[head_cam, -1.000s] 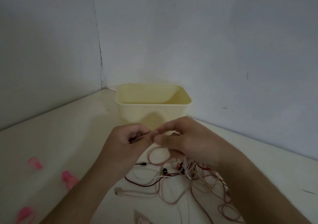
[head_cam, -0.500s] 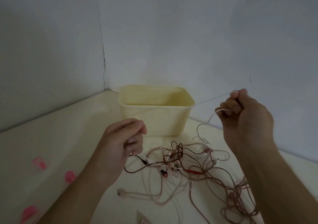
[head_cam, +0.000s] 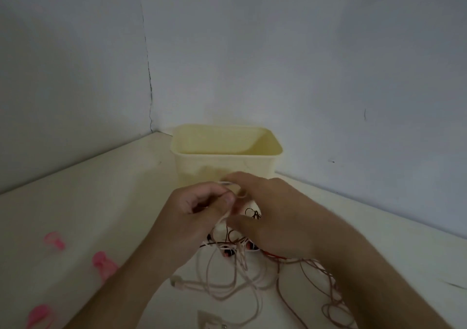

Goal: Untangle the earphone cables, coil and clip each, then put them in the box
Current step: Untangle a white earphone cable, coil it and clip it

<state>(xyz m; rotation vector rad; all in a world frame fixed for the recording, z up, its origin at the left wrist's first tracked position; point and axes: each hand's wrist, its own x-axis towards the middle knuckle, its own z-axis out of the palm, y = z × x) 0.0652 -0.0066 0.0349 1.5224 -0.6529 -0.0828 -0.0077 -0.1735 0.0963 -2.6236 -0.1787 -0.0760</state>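
Note:
A tangle of thin pinkish, white and dark red earphone cables (head_cam: pixel 242 265) lies on the pale table below my hands. My left hand (head_cam: pixel 199 215) pinches a pale cable between thumb and fingers. My right hand (head_cam: pixel 273 212) meets it just in front of the cream plastic box (head_cam: pixel 225 161), with its fingers closed on the same pale cable, a small loop of which shows above the fingertips. The box stands open at the back, against the wall corner. More cable loops (head_cam: pixel 336 303) trail off to the lower right under my right forearm.
Three pink clips lie on the table at the left: one (head_cam: pixel 54 240), a second (head_cam: pixel 103 263) beside my left forearm, a third (head_cam: pixel 38 316) at the bottom edge. A small pale plug (head_cam: pixel 177 283) lies below my hands. Grey walls close off the back.
My right hand, which had pulled a cable up and out to the right, has come back down to meet my left hand. The cable pile has slackened under them.

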